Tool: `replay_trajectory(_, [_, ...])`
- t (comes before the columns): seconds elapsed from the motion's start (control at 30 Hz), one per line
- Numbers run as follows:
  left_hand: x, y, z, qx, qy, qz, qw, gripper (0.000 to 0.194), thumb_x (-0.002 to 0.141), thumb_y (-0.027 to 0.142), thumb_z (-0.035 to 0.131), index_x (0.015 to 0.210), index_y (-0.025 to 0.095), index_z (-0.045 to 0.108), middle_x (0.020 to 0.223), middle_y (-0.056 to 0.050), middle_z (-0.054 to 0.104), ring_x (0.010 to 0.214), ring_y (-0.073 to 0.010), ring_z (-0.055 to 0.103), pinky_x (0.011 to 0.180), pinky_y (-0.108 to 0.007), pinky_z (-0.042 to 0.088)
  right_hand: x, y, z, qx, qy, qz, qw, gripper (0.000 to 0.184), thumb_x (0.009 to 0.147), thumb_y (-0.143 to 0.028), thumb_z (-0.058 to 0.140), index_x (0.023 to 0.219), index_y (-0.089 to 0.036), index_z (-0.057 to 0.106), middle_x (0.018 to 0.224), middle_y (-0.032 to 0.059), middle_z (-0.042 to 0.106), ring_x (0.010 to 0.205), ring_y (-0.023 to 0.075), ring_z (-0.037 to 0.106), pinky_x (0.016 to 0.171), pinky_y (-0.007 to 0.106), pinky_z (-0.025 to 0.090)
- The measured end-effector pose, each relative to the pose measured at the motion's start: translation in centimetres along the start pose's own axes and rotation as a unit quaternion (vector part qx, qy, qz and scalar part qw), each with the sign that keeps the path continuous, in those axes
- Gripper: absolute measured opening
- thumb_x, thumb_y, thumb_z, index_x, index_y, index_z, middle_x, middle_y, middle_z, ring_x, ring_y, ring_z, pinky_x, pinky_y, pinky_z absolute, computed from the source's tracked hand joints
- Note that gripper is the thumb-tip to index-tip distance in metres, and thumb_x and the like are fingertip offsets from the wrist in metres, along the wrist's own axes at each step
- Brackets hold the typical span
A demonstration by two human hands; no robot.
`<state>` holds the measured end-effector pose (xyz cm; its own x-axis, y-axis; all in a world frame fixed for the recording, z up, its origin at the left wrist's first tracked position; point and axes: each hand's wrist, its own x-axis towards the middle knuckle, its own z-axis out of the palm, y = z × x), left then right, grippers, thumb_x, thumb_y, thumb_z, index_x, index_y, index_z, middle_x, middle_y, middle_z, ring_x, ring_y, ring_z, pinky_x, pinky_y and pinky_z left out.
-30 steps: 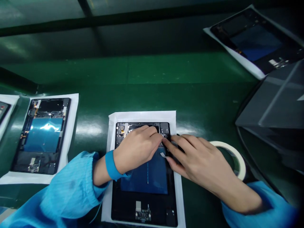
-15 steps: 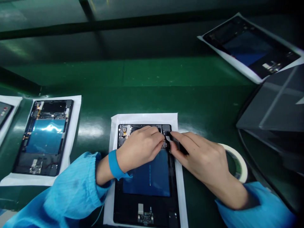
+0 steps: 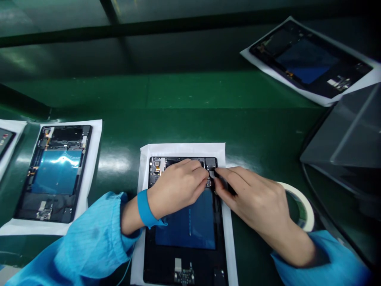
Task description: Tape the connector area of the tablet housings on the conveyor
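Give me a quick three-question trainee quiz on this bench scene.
1. Which wrist wears the blue strap: A left, B right, C neither?
2. True or false: the tape roll lies to the right of the right hand.
3. Fill in the colour: the open tablet rests on a ____ sheet.

Key: 1 A; 2 true; 3 white.

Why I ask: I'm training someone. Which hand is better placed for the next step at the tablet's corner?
Probably the right hand: its fingertips are at the small pale tab, while the left hand lies across the tablet housing beside it.
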<state>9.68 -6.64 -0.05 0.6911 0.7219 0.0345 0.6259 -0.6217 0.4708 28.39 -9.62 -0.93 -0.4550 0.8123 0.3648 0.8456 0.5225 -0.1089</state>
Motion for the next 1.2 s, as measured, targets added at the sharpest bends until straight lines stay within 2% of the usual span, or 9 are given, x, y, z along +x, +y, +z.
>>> replay_trajectory(0.7, [0.07,0.03,-0.19,-0.001,-0.007,-0.005,1.0,0.019,0.092,0.019,0.045,0.083,0.014,0.061,0.078,-0.004,0.058,0.074,-0.0167,0.053,0.069,-0.03,0.047,0.11,-0.16,0.18,0.003,-0.005,0.008,1.0,0.012,0.086,-0.021,0.057,0.092,-0.015,0.066,0.077,0.0013,0.065,0.062,0.012,0.054,0.055,0.028,0.032])
replay_trajectory(0.93, [0.02,0.04,-0.14,0.001,-0.007,-0.005,1.0,0.018,0.092,0.019,0.046,0.083,0.013,0.061,0.078,-0.004,0.058,0.075,-0.017,0.055,0.071,-0.03,0.047,0.4,-0.18,0.35,0.053,-0.03,-0.015,0.998,0.015,0.089,-0.017,0.051,0.086,-0.016,0.065,0.078,0.0025,0.062,0.068,0.0144,0.052,0.063,0.03,0.036])
replay_trajectory(1.2, [-0.16,-0.09,-0.23,0.003,-0.015,-0.003,1.0,0.017,0.091,0.019,0.047,0.082,0.013,0.061,0.078,-0.004,0.058,0.075,-0.0166,0.055,0.071,-0.029,0.047,0.89,-0.58,-0.33,0.021,-0.064,-0.061,0.996,0.015,0.088,-0.016,0.051,0.083,-0.016,0.065,0.07,0.0017,0.055,0.065,0.0162,0.048,0.061,0.031,0.033])
